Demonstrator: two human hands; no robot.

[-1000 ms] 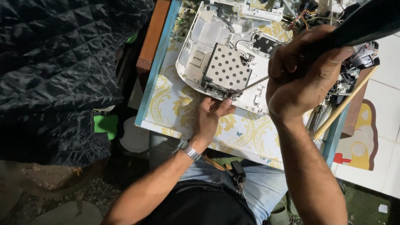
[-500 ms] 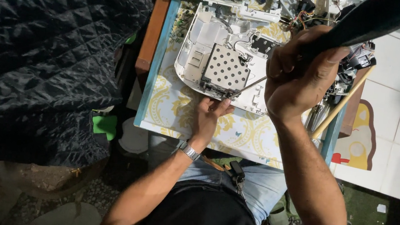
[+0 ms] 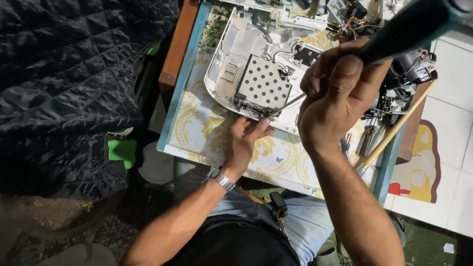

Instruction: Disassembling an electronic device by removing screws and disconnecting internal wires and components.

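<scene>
On the bench (image 3: 201, 135) before us lay an opened appliance casing (image 3: 237, 63), a perforated metal plate (image 3: 264, 85) set in its near half. Our left hand (image 3: 244, 142) rested on the bench at the casing's near edge, just below the plate. Our right hand (image 3: 332, 102) was raised to the plate's right, gripping a screwdriver (image 3: 408, 25) whose shaft (image 3: 286, 105) slanted down to the plate's near corner. Loose wired parts (image 3: 403, 79) and a wooden stick (image 3: 393, 128) lay to the right; a quilted cover (image 3: 52, 63) lay left of the bench.

Right hand (image 3: 332, 102) grips screwdriver (image 3: 414, 26); left hand (image 3: 245, 139) steadies white casing (image 3: 237, 63).
</scene>
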